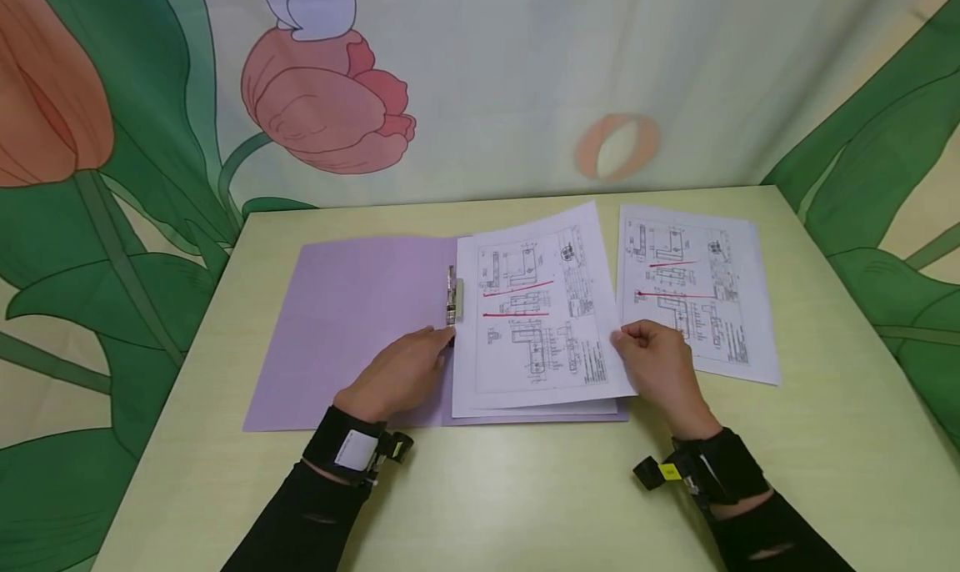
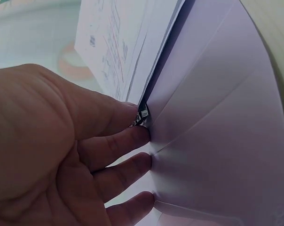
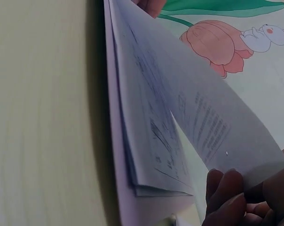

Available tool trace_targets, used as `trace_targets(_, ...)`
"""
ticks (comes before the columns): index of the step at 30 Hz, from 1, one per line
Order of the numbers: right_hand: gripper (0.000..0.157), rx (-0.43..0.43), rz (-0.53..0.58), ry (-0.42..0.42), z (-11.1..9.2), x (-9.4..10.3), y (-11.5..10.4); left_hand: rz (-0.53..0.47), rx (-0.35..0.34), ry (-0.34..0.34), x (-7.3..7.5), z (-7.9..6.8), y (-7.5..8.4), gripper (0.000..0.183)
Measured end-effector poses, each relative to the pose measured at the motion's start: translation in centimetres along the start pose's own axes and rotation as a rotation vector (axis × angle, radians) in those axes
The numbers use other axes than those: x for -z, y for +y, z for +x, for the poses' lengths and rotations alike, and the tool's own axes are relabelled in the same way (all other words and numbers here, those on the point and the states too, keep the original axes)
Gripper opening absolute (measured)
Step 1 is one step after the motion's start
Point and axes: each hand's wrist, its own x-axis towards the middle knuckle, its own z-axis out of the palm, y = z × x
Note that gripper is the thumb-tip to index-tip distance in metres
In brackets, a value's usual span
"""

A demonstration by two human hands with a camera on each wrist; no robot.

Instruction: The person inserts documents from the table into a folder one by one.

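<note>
A purple folder [image 1: 360, 305] lies spread on the table, a metal clip [image 1: 452, 295] at its spine. My left hand [image 1: 397, 372] is at the near end of this clip; in the left wrist view, thumb and forefinger pinch the metal end [image 2: 143, 113] beside the paper edges. The other fingertips touch the purple cover. My right hand [image 1: 660, 368] pinches the right edge of the top sheet [image 1: 536, 351], printed with technical drawings and two red lines. That sheet is lifted and bent away from more printed sheets [image 3: 156, 165] on the folder's right side.
Another drawing sheet [image 1: 735, 305] with red lines lies flat on the table, right of the folder, partly behind my right hand. The pale table [image 1: 525, 497] ends at a curtain [image 1: 510, 80] printed with flowers.
</note>
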Motion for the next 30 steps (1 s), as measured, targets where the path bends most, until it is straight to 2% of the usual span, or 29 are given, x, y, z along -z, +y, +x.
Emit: trace_targets(30,0.026,0.014,-0.044,-0.041,-0.1,-1.5,-0.4,0.0,0.01,0.004,0.2,-0.1,0.3,0.046)
